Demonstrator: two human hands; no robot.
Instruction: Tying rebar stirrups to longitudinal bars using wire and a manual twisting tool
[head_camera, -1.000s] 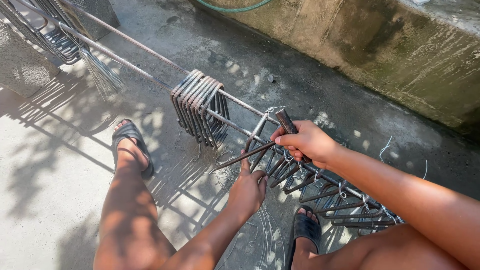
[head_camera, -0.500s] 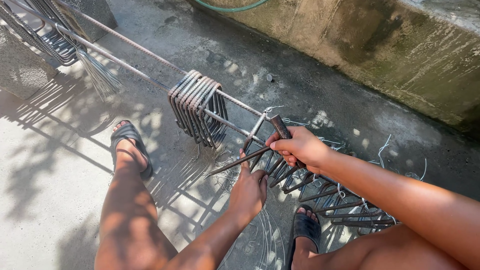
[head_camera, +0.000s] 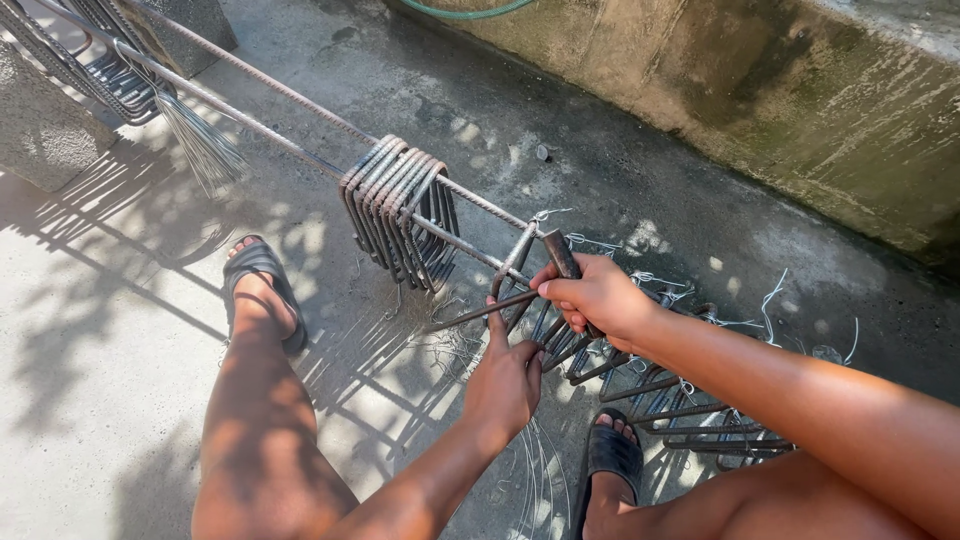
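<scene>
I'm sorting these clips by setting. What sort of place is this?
Likely an outdoor construction site or rebar-tying yard: sunlit concrete ground, long steel rebar threaded through a bunch of bent stirrups, and loose tie wire beside a rough concrete wall.

One head camera, looking steeply down from close above.
The right hand (head_camera: 597, 296) sits near the centre, the left hand (head_camera: 505, 385) just below it, the concrete floor (head_camera: 90, 330) far left.

Concrete floor (head_camera: 120, 400) w/ loose wire strands (head_camera: 545, 480) & concrete block (head_camera: 40, 130) on it.
</scene>
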